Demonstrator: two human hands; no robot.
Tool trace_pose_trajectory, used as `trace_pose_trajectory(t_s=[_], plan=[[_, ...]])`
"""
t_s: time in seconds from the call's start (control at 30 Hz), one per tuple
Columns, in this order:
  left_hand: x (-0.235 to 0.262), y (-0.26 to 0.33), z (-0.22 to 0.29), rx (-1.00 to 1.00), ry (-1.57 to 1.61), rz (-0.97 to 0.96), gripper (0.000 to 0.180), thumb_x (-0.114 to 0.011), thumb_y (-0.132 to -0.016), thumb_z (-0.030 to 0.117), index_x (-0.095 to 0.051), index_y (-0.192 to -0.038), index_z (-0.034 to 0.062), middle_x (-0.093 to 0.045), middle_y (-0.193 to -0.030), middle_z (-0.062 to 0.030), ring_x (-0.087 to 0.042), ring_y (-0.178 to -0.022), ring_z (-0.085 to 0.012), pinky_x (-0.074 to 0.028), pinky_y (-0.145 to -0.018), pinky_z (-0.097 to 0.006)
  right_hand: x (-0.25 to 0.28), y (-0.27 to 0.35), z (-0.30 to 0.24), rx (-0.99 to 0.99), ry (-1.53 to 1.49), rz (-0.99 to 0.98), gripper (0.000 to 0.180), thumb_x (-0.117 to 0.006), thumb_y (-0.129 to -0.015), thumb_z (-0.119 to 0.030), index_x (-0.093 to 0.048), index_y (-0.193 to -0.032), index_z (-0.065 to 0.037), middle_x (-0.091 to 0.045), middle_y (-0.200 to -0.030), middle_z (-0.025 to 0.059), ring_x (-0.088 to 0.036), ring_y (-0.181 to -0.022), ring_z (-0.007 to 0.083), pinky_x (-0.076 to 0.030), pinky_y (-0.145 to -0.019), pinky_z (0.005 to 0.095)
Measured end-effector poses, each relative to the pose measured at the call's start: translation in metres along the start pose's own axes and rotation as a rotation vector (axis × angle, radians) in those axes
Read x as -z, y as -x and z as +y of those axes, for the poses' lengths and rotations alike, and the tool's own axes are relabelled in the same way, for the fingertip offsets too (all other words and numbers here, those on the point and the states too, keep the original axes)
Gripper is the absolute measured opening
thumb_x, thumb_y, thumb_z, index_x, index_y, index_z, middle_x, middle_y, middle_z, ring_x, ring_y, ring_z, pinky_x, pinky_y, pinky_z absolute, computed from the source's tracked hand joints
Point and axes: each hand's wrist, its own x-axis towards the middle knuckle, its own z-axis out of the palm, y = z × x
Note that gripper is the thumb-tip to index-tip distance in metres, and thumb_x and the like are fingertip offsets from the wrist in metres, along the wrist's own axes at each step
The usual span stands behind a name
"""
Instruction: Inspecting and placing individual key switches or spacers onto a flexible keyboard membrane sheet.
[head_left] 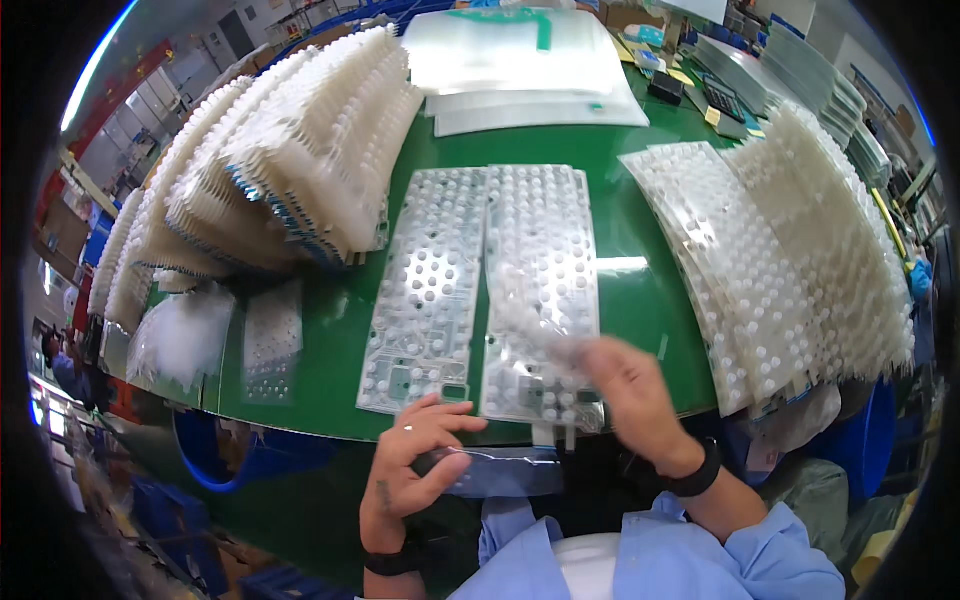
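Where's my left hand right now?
In the head view, your left hand is lower left of centre, by the near end of the left flat sheet on the green table.

On the table (331, 350), a left keyboard membrane (424, 285) and a right keyboard membrane (545, 255) are laid mid-frame, between an upper-left sheet pile (290, 150) and a right-hand sheet pile (785, 260). Behind them, at top centre, plastic sheets (510, 62) are placed.
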Motion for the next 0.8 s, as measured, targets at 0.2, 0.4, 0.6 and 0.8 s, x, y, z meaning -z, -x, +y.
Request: trace_pose_trajectory(t_s=[0.2,0.4,0.6,0.8], plan=[[-0.015,-0.010,0.032,-0.148,-0.255,-0.025,0.016,-0.075,-0.076,0.020,-0.063,-0.073,0.0088,-0.072,-0.110,-0.0093,-0.062,-0.117,-0.0300,-0.037,-0.105,-0.048,0.030,0.010,-0.039,0.442,0.200,0.454,0.028,-0.044,-0.102,-0.009,-0.062,-0.117,0.006,-0.066,-0.119,0.0180,-0.063,-0.109,0.0225,-0.048,-0.094,0.0323],[-0.053,-0.037,0.017,-0.145,-0.392,-0.238,0.018,-0.075,-0.079,0.022,-0.062,-0.076,0.0086,-0.068,-0.122,-0.0097,-0.052,-0.129,-0.0357,-0.030,-0.111,-0.050,0.035,0.040,-0.034,0.516,0.728,0.263,0.033,-0.051,-0.089,0.007,-0.061,-0.120,0.007,-0.063,-0.120,0.0271,-0.061,-0.115,0.0397,-0.049,-0.098,0.0416],[-0.021,-0.030,0.013,-0.067,-0.412,-0.204,0.015,-0.075,-0.079,0.016,-0.063,-0.078,0.0066,-0.067,-0.124,-0.0100,-0.053,-0.127,-0.0354,-0.034,-0.108,-0.049,0.016,0.049,0.009,0.274,0.849,-0.050,0.039,-0.067,-0.085,-0.007,-0.061,-0.122,0.001,-0.061,-0.127,0.0159,-0.051,-0.127,0.0368,-0.038,-0.108,0.0475],[-0.043,-0.011,0.040,0.113,-0.186,-0.249,0.018,-0.079,-0.077,0.018,-0.066,-0.080,0.0060,-0.071,-0.083,-0.0073,-0.068,-0.075,-0.0245,-0.052,-0.067,-0.034,0.029,0.047,0.008,0.288,0.584,-0.105,0.034,-0.067,-0.085,-0.005,-0.063,-0.118,-0.001,-0.061,-0.125,0.0156,-0.052,-0.125,0.0372,-0.039,-0.107,0.0473]])
